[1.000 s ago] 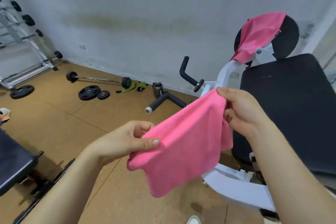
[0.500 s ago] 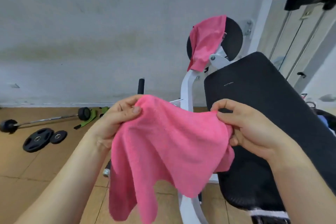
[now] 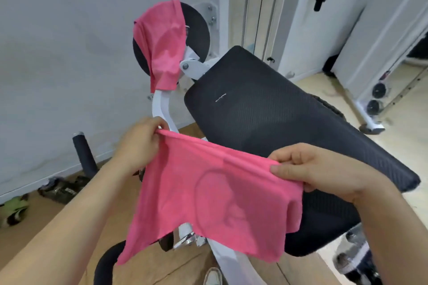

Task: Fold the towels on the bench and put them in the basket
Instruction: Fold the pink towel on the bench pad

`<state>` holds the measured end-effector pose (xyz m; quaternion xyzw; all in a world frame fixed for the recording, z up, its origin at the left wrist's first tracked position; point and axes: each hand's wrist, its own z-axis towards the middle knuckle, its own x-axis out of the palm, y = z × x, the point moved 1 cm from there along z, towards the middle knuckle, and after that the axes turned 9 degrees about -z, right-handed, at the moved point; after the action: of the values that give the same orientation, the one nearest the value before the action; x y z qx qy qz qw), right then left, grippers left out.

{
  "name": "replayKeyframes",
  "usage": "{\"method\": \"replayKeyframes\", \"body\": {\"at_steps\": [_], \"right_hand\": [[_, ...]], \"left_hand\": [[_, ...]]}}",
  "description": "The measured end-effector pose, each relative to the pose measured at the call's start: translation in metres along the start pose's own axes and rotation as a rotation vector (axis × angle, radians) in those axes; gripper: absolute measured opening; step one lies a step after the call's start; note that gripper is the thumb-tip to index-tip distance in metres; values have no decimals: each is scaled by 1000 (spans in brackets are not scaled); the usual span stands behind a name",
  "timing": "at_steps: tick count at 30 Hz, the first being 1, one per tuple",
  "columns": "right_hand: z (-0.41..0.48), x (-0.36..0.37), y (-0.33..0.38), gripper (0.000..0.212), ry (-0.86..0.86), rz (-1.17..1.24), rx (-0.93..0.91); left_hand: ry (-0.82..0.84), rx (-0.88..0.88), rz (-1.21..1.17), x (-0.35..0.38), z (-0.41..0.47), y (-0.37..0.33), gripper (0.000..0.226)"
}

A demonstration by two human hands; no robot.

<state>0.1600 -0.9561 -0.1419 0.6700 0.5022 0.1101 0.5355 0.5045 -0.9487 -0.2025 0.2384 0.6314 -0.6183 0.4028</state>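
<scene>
Black padded bar (image 3: 83, 154) near wall, far left, tilted. Left hand (image 3: 136, 148) pinches top corner of pink towel (image 3: 208, 203), fingers curled round cloth. Second pink towel (image 3: 163, 46) higher up, draped over round black pad (image 3: 196, 30) at far end of bench. Held towel hangs spread in air between both hands, lower edge loose, in front of black bench (image 3: 278, 122), over its near end. Right hand (image 3: 324, 176) grips opposite top edge, thumb on front, fingers curled behind.
</scene>
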Motion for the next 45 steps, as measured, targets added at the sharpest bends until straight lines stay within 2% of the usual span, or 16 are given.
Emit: {"method": "replayKeyframes", "body": {"at_steps": [3,5,8,10,13,16,19,24,28,30,31,35,39,42,45], "right_hand": [[-15,-1,-8,20,14,91,-32],[-26,-3,-16,26,16,137,-34],[-41,-7,-30,16,-25,184,-40],[-51,-12,-37,9,-85,202,-9],[-64,-23,-55,3,-290,140,148],[-69,-36,-81,9,-584,-112,324],[-64,-49,-99,11,-827,-205,483],[-48,-66,-115,9,-1011,-308,660],[-39,-76,-127,16,-1158,-386,704],[-36,-79,-130,16,-1186,-420,735],[-35,-79,-132,15,-1186,-430,745],[-39,-79,-137,11,-1178,-433,751],[-45,-80,-135,16,-1194,-312,696],[-51,-80,-136,13,-1198,-332,638],[-57,-81,-140,15,-1210,-352,595]], "left_hand": [[-170,-34,-199,7,30,-6,32],[-169,-58,-274,13,52,-19,34],[-98,105,-63,30,75,-40,31],[-138,176,119,42,88,-50,27],[-185,152,190,56,113,-73,29],[-161,85,4,64,140,-103,30],[-146,61,-122,73,170,-124,29],[-94,118,-170,108,221,-157,31],[102,158,-178,144,241,-169,48],[165,278,-117,163,221,-169,54],[197,357,-120,172,202,-168,50],[476,631,-239,194,86,-161,17],[709,684,-243,212,-16,-156,15],[736,681,-107,225,-61,-162,23],[650,675,-2,229,-82,-165,38]]}}
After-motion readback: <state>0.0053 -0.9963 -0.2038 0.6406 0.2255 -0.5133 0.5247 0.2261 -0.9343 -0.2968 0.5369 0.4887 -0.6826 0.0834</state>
